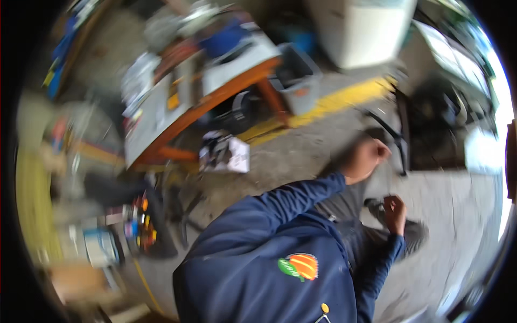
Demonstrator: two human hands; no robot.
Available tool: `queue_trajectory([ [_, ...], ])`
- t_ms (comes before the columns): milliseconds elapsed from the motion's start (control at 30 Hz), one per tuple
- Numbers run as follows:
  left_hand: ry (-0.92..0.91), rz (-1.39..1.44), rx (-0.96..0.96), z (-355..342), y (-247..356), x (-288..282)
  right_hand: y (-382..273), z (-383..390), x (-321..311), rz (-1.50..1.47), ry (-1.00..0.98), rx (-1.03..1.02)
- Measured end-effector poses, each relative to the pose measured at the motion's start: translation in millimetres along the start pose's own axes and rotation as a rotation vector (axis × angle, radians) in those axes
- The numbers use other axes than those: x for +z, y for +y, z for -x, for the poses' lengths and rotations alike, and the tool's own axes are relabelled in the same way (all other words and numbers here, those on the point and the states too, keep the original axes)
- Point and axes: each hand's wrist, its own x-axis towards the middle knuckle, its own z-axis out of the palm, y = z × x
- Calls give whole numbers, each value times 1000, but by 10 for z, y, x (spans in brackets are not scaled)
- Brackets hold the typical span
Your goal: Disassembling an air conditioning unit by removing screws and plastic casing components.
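Note:
My left hand [364, 160] is held out in front of me over the concrete floor, its fingers curled in and smeared by motion. Lower and to the right, my right hand [396, 213] hangs above my leg with its fingers bent toward the palm. Whatever either hand might hold is hidden or too small to make out. Neither hand touches any furniture. Nearest to my left hand is a thin black stand leg [396, 134] on the floor.
A cluttered table with an orange-brown wooden edge [210, 105] stands at upper left, with a grey bin [296, 70] beside it. A printed box [226, 153] lies below. A large white container [369, 35] stands at the back, near a yellow floor line [344, 97]. Dark equipment [439, 107] fills the right.

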Motion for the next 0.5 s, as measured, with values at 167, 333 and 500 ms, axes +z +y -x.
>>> queue_trajectory([
  [167, 404, -33, 96, 210, 953, -1175, 371, -237, 366, 17, -148, -25],
  [333, 887, -208, 436, 818, 1960, -2846, 316, -576, 555, 40, -256, 17],
  [500, 1656, -1045, 367, 1895, 2963, -4703, 153, -723, 565, 96, -236, -13],
])
